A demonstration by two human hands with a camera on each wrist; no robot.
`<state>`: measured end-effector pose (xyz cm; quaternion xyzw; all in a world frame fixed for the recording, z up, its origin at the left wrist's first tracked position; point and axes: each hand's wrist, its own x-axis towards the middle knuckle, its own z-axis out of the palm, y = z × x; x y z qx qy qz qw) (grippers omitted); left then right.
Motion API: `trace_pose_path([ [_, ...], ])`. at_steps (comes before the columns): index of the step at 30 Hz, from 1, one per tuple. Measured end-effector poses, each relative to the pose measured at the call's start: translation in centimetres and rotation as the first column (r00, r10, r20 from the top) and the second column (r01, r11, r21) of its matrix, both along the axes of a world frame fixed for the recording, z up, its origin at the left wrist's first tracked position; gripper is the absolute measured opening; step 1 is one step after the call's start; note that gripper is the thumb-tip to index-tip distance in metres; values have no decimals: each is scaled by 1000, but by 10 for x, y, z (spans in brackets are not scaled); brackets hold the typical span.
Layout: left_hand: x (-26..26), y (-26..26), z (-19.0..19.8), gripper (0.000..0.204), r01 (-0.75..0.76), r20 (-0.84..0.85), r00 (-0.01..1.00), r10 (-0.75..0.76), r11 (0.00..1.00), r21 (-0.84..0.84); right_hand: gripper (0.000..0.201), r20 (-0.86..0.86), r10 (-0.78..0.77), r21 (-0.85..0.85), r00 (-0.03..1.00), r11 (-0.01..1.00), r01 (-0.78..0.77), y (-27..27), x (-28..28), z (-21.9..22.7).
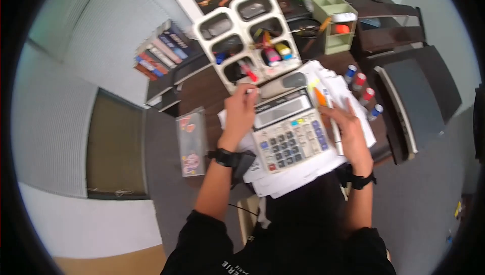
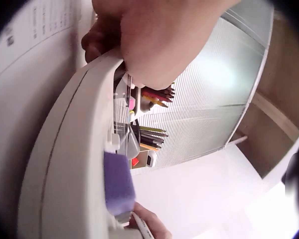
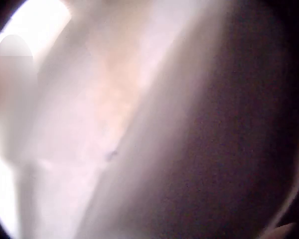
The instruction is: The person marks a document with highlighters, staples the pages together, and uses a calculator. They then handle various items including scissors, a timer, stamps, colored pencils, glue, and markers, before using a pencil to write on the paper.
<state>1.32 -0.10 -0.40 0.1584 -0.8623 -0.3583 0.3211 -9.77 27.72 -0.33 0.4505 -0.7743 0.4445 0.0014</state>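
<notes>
A large white calculator (image 1: 290, 131) with dark, blue and coloured keys lies over loose papers (image 1: 283, 181) in the head view. At its upper left corner my left hand (image 1: 238, 113) grips with curled fingers; the left wrist view shows the calculator's edge (image 2: 65, 149) running up between fingers and thumb. A white bit shows by those fingertips. My right hand (image 1: 352, 131) is beside the calculator's right edge, holding a slim white pen (image 1: 337, 141) under its bent fingers. The right wrist view is blurred.
Above the calculator lies a grey stapler-like object (image 1: 275, 88). A white organizer (image 1: 247, 35) with markers stands behind. Several capped blue and red cylinders (image 1: 359, 82) line the right. A clear stickered case (image 1: 191, 143) lies left. Beyond are a green holder (image 1: 333, 42) and books (image 1: 162, 50).
</notes>
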Motion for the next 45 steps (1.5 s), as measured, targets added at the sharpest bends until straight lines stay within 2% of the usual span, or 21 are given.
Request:
trace_pose_path([
  [6,12,9,19,11,-49,67,996,59,989,-142,33,-86,-44,-66,995,997,38,-11,-2,-10],
  [8,15,17,20,11,-78,109,988,106,967,-242,31,-43,-33,-45,999,999,31,-9,-2,-9],
  [14,10,21,12,16,-128,170,973,156,978,-166,42,-90,-11,-55,996,998,6,-8,-4,-12],
  [16,12,20,12,18,-146,184,970,158,986,-79,42,-81,-6,-62,997,998,1,-7,-4,-10],
  [21,19,23,15,18,-174,149,968,202,968,-178,39,-58,1,-86,998,996,-6,-5,-4,-6],
  [26,17,26,23,16,-170,179,963,199,972,-163,40,-59,10,-91,998,996,-15,-6,-7,-11],
  [28,16,27,21,15,-129,95,984,150,971,-201,41,-59,4,-85,998,996,-9,-3,-5,-8],
  [29,16,27,23,15,-145,71,983,170,952,-270,39,-70,-13,-130,997,991,4,-3,-3,-5],
  [30,16,28,25,15,-134,65,986,156,956,-262,37,-84,-32,-175,996,984,17,-3,-2,-1],
  [31,16,36,36,14,-110,10,993,116,965,-239,32,-123,-56,-235,991,972,26,-1,-1,2],
  [32,16,42,40,14,-84,-48,996,76,973,-215,30,-45,-11,-379,999,925,-6,2,0,4],
  [33,14,48,37,16,55,-61,997,-49,993,103,30,34,4,-453,999,891,11,5,2,6],
  [34,12,56,38,16,76,-71,995,-68,991,114,29,109,24,-525,994,850,37,9,5,7],
  [35,10,67,42,16,176,-75,984,-159,903,391,28,189,50,-601,981,796,75,7,8,1],
  [36,7,75,44,16,250,-99,965,-245,731,635,27,274,85,-603,958,791,102,9,11,0],
  [38,5,81,39,16,302,-116,945,-305,681,667,27,560,308,-729,770,624,281,3,26,-2],
  [40,5,88,41,16,323,-124,937,-326,680,658,25,548,497,-806,673,529,265,2,31,2],
  [45,10,93,44,17,348,-111,922,-371,667,659,23,563,498,-785,659,571,240,2,35,-3],
])
